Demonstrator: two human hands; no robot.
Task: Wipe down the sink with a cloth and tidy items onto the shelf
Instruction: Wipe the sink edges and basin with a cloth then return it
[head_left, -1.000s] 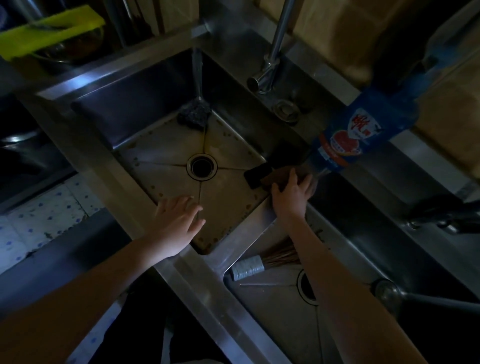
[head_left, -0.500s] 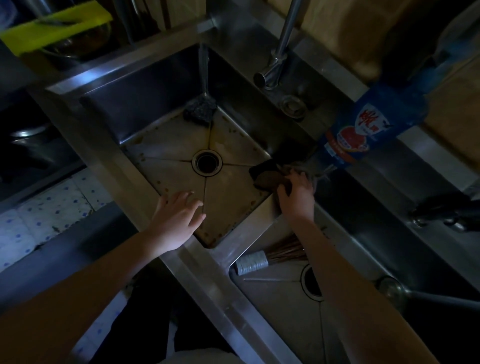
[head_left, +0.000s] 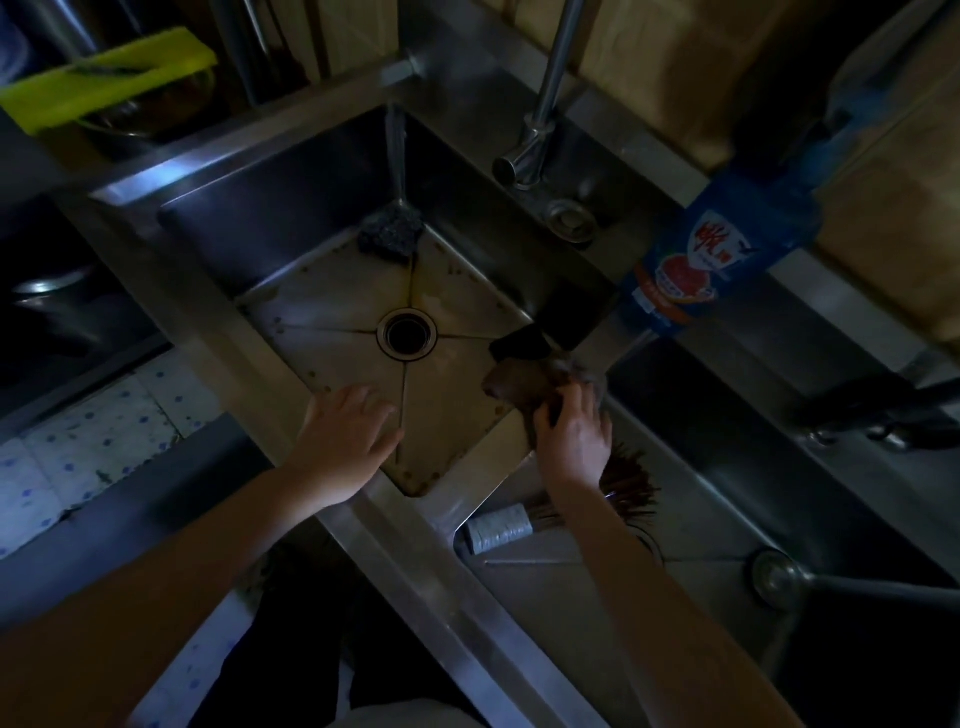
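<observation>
A steel sink basin (head_left: 322, 291) with a round drain (head_left: 407, 334) fills the middle of the view. My right hand (head_left: 574, 436) grips a brown cloth (head_left: 519, 384) bunched at the basin's right corner, on the divider between the two basins. My left hand (head_left: 345, 434) rests flat with fingers spread on the basin's near rim, holding nothing. A dark scouring pad (head_left: 390, 235) lies in the far corner of the basin. A blue detergent bottle (head_left: 711, 249) stands on the ledge to the right.
A tap (head_left: 540, 124) rises behind the basin. A bristle brush with a grey wrapped handle (head_left: 501, 529) lies in the right basin, partly under my right forearm. A yellow-green board (head_left: 104, 78) sits on the rack at far left. A dark object (head_left: 522, 343) lies beside the cloth.
My right hand has closed on the cloth and drawn it back up over the divider corner. My left hand has stayed on the near rim.
</observation>
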